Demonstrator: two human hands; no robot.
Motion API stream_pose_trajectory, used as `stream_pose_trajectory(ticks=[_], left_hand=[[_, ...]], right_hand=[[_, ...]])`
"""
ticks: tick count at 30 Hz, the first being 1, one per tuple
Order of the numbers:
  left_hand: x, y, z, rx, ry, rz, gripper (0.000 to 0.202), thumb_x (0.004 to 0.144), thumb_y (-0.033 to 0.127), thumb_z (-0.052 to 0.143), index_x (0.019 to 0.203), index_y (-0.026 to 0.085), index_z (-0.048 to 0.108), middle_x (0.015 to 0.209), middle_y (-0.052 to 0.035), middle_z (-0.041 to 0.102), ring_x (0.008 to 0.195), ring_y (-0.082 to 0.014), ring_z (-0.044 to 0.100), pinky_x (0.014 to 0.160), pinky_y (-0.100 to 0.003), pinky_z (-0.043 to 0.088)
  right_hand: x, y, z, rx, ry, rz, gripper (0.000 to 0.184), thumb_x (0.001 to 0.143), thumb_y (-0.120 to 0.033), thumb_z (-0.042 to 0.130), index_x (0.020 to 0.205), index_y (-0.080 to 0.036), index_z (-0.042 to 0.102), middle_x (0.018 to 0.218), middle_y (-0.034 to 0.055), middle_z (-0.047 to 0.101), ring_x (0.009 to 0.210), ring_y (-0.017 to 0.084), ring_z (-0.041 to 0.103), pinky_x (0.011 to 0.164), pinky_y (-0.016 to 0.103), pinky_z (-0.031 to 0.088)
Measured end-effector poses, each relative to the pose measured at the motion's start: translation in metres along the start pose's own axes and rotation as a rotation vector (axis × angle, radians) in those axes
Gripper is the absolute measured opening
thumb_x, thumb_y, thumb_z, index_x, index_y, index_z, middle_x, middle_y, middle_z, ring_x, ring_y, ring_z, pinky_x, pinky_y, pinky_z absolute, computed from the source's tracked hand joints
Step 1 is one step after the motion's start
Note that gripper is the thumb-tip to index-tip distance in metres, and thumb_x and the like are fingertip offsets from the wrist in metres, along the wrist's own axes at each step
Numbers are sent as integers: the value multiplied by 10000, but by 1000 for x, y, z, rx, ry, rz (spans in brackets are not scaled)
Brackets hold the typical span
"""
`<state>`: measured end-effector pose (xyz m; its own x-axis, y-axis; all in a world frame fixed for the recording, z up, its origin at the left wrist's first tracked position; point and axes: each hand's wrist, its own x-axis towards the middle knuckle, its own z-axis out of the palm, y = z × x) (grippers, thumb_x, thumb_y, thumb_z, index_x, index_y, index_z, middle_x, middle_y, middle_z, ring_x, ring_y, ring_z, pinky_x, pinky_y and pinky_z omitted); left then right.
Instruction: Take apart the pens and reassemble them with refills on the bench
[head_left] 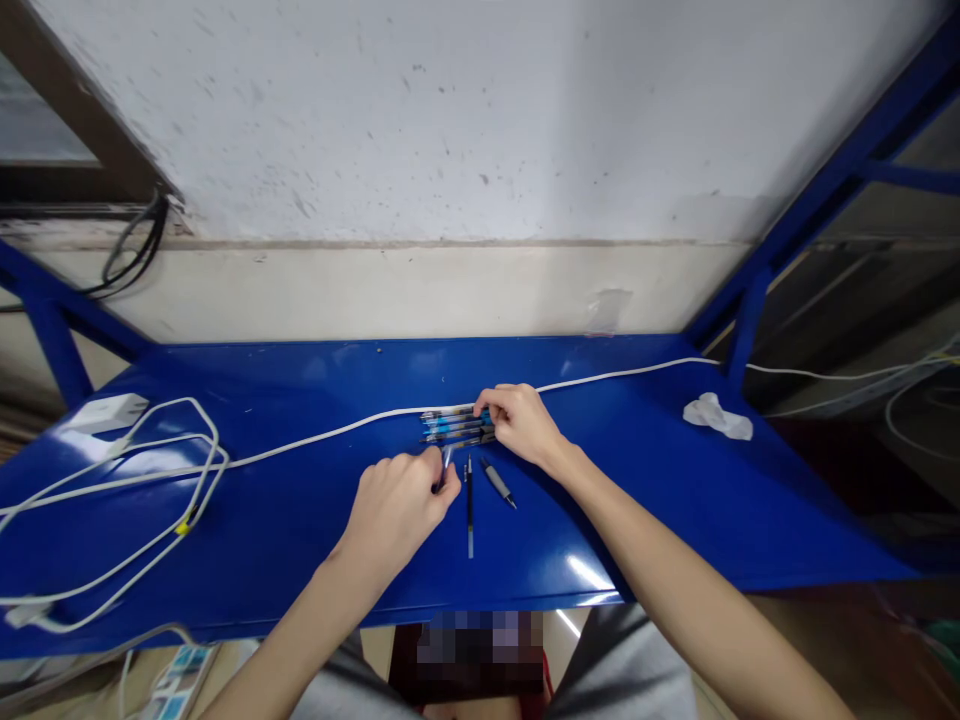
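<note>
"Two hands are over the blue table (300, 380); how does the left hand (401, 500) stand?"

"It is on the near side of the pens, back upward; its fingers are curled in, with thumb and forefinger pinched about a slim clear piece (448, 458); most of that piece is hidden, so its full shape cannot be told."

"And the right hand (525, 425)?"

"It reaches in from the right; its fingers are bent and partly curled over the right ends of a row of pens (450, 425); whether they grip a pen or merely rest there cannot be told."

"Where do those pens lie?"

"Near the middle of the table, side by side, tips to the left; the long white cable (300, 441) runs left to right along their far side."

"What lies nearer the person?"

"A thin dark refill (470, 505), pointing near to far; just right of it, a grey pen section (498, 483) lies slanted; the two are apart."

"And at the sides?"

"A crumpled white tissue (716, 416) on the right; a white adapter (109, 412) on the far left, beside loops of cable."
</note>
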<state>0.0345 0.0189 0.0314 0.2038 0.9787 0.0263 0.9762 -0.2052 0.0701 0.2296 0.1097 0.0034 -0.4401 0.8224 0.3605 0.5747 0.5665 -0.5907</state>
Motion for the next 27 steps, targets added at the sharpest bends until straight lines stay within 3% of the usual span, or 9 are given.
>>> stream_pose_trajectory(ticks=[3,6,8,12,16,19,23,25,27], left_hand=[[18,-6,-2,-215,305,70,292,961,299,586,694,183,600,529,21,589,506,-162,627,524,-271,374],[52,-11,-1,-457,723,253,219,957,289,646,778,163,637,595,39,631,502,-96,607,562,-215,470],[76,-15,3,-534,901,407,152,962,249,657,846,151,663,665,29,676,545,-78,630,601,-186,512],[106,-27,18,-562,957,520,113,990,185,633,1073,136,692,840,-29,734,689,-102,674,697,-222,558],[104,-36,30,-499,972,540,248,997,122,595,1236,144,658,941,-71,741,782,-142,672,750,-289,555],[99,-38,32,-462,940,575,343,1003,77,542,1333,138,612,1014,-108,729,837,-170,662,762,-320,547],[98,-38,30,-474,868,641,371,1002,49,493,1346,152,588,1036,-110,720,870,-188,661,766,-332,544],[99,-37,29,-485,860,652,363,1001,46,484,1331,157,587,1026,-104,720,858,-186,660,757,-327,541],[100,-36,29,-488,869,652,345,1002,51,488,1314,156,592,1015,-101,719,845,-184,659,750,-323,539]], right_hand=[[0,0,0,-5,-10,0,423,594,41,442,815,-172,733,591,-22,524,632,161,519,678,260,367],[0,0,0,-22,-11,2,431,599,43,437,824,-166,740,609,-15,526,622,160,514,669,261,365],[-1,0,0,-23,-11,2,440,597,51,431,822,-163,743,614,-12,531,622,160,516,667,261,366],[-2,3,0,-8,9,0,446,605,69,420,812,-164,740,623,-1,543,672,173,536,664,261,372],[-1,0,-2,-17,46,-54,441,665,77,413,855,-169,724,656,11,565,736,194,522,678,280,388],[-1,-16,-8,-28,52,-143,430,805,39,427,1051,-179,704,826,35,626,821,207,520,764,322,434],[-16,-50,-17,66,52,-121,381,1022,-185,491,1398,-237,528,1066,56,660,960,214,567,918,391,475],[-33,-63,-19,50,-5,-57,359,1030,-314,573,1383,-266,528,1148,59,657,1041,224,575,988,422,465],[-53,-71,-18,2,-103,18,460,980,-435,658,1392,-291,514,1258,71,625,1145,254,548,1046,463,445]])
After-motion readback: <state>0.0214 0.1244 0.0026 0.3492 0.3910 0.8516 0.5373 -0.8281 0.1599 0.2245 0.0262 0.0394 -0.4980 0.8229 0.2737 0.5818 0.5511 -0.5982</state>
